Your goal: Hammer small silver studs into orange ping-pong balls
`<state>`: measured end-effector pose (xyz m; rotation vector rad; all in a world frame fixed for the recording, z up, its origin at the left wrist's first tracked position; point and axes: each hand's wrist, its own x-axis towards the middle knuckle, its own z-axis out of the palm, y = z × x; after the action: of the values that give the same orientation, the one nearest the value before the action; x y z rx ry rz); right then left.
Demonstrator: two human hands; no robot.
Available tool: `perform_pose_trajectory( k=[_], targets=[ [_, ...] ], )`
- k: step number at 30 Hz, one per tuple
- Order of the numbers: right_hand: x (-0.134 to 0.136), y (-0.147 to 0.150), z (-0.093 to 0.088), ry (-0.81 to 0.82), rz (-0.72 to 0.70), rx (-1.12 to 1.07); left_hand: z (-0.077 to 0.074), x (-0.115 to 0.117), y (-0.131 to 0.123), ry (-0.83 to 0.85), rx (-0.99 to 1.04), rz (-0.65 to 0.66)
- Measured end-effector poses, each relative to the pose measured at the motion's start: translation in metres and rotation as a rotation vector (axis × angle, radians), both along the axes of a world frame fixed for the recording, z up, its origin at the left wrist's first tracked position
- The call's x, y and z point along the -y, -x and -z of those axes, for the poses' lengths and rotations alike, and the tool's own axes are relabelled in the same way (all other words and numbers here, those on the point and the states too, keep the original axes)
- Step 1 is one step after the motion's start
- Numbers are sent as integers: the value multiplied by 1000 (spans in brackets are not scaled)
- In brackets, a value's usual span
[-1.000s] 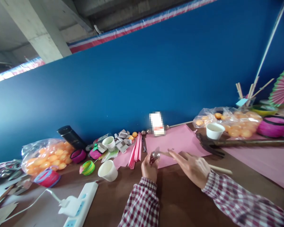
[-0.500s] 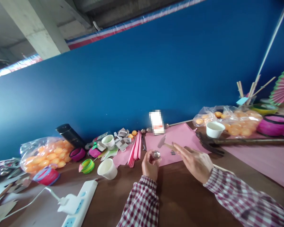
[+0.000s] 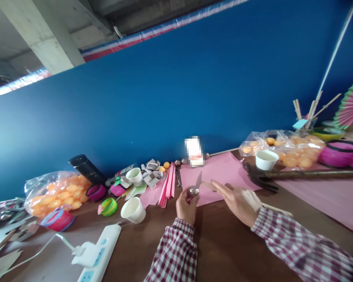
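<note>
My left hand (image 3: 186, 205) is closed around a small shiny silvery ball (image 3: 193, 190), held upright at the fingertips above the table's near side. My right hand (image 3: 239, 201) grips a hammer by its light wooden handle (image 3: 208, 185), the forefinger stretched along it. The hammer's grey head (image 3: 199, 181), blurred by motion, is at the ball's upper right; whether they touch I cannot tell. The handle's tail end shows behind my right wrist. Beneath the hammer lies a pink sheet (image 3: 223, 168).
Left of my hands stand a white cup (image 3: 133, 210), folded pink paper strips (image 3: 168, 186) and a power strip (image 3: 101, 254). Bags of orange balls (image 3: 64, 192) lie at both sides. On the right are a white bowl (image 3: 266, 160) and a dark stick (image 3: 306, 174). A blue wall (image 3: 176, 90) rises behind.
The hammer head has swung down and left, closer to the ball. The handle now covers most of the small metal pieces on the pink sheet. My left hand has hardly moved.
</note>
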<state>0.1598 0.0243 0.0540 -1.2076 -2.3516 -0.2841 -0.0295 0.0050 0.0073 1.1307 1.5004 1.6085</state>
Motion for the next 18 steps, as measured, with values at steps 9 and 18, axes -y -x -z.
perform_pose_trajectory(
  k=[9,18],
  targets=[
    [0,2,6,-54,23,14,-4,0,-2,16,65,26],
    [-1,1,4,-75,47,-10,0,-2,0,-26,144,24]
  ],
)
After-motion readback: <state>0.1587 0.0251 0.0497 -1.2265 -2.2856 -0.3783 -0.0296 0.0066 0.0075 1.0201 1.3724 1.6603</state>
